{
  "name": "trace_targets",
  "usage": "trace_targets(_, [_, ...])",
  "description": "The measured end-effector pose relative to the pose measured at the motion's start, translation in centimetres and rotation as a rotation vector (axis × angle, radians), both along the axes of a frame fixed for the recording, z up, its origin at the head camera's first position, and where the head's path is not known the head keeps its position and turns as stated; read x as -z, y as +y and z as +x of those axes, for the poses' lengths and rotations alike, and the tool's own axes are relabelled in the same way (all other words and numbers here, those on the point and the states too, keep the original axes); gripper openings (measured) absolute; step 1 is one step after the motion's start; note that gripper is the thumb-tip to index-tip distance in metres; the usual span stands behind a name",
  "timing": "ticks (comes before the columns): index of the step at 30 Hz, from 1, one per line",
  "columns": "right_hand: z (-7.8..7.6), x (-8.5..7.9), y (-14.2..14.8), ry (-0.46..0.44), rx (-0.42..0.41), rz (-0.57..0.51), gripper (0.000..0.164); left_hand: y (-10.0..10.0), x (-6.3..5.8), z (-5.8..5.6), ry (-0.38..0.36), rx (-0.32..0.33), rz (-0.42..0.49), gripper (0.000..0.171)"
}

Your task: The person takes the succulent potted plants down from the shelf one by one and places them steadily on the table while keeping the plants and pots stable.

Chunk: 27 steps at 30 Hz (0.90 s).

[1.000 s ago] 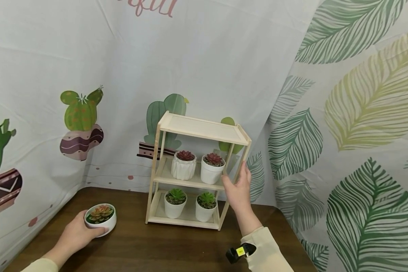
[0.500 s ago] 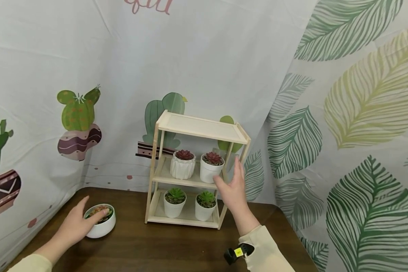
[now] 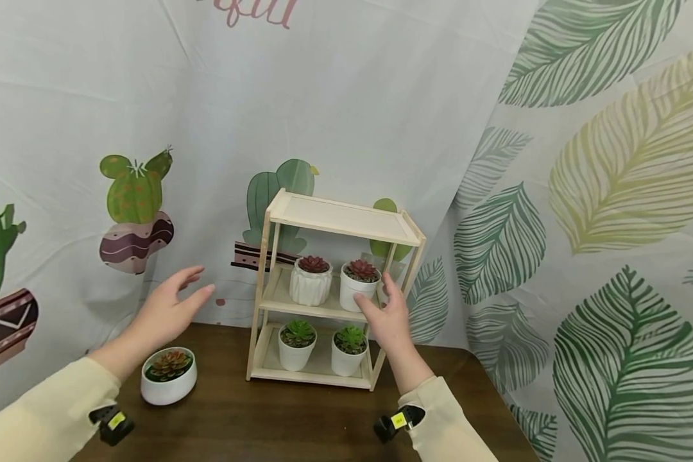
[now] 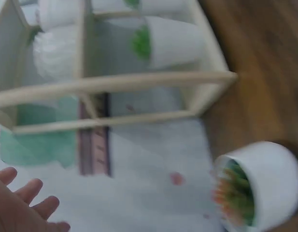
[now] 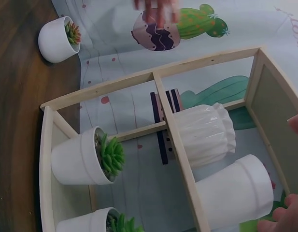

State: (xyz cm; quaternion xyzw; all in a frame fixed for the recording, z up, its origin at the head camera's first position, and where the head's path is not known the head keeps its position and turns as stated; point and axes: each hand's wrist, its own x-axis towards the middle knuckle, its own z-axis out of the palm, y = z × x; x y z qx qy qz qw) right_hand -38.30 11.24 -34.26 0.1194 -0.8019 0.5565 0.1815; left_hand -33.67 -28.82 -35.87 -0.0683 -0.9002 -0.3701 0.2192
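Note:
My left hand (image 3: 164, 314) is raised, fingers spread and holding nothing, left of the small wooden shelf rack (image 3: 341, 221). Below it on the table sits a low white pot (image 3: 170, 389) with an orange-green succulent. At the rack's right side my right hand (image 3: 385, 317) has thumb and fingers apart, close to a smooth white pot (image 3: 355, 296) with a red succulent. Beside that pot on the middle shelf stands a ribbed white pot (image 3: 310, 287), also with a red succulent. Two white pots with green succulents, one left (image 3: 296, 356) and one right (image 3: 346, 361), occupy the bottom shelf.
The rack stands on a dark brown wooden table (image 3: 265, 420), near its back edge. Behind hangs a white cloth (image 3: 346, 109) printed with cacti; a leaf-printed cloth (image 3: 600, 256) covers the right side. Each sleeve carries a black wrist strap.
My left hand let go of the low succulent pot, then rose and moved right toward the rack. My right hand left the rack's right post and shifted slightly left, toward the middle-shelf pot.

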Motion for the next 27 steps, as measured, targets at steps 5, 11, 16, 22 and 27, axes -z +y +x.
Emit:
trace_targets(5, [-0.6,0.6,-0.9,-0.035,0.018,-0.053,0.089,3.1,-4.4,-0.7,0.059,0.063,0.035,0.068])
trace_targets(11, [-1.6,1.7,-1.9,-0.045,0.09,-0.05,0.1,6.8,-8.9,-1.2,0.073,0.122,0.078,0.068])
trace_targets(16, [-2.4,2.4,-2.4,-0.05,0.143,-0.079,0.107,8.9,-11.2,-1.8,0.117,0.132,0.068,0.069])
trace_targets(22, [-3.4,2.7,-2.6,-0.055,0.15,-0.15,0.103,10.8,-12.5,-2.7,0.129,0.114,0.064,0.069])
trace_targets(27, [-4.1,3.0,-2.4,-0.066,0.142,-0.196,0.099,11.6,-12.7,-3.2,0.105,0.094,0.108,0.068])
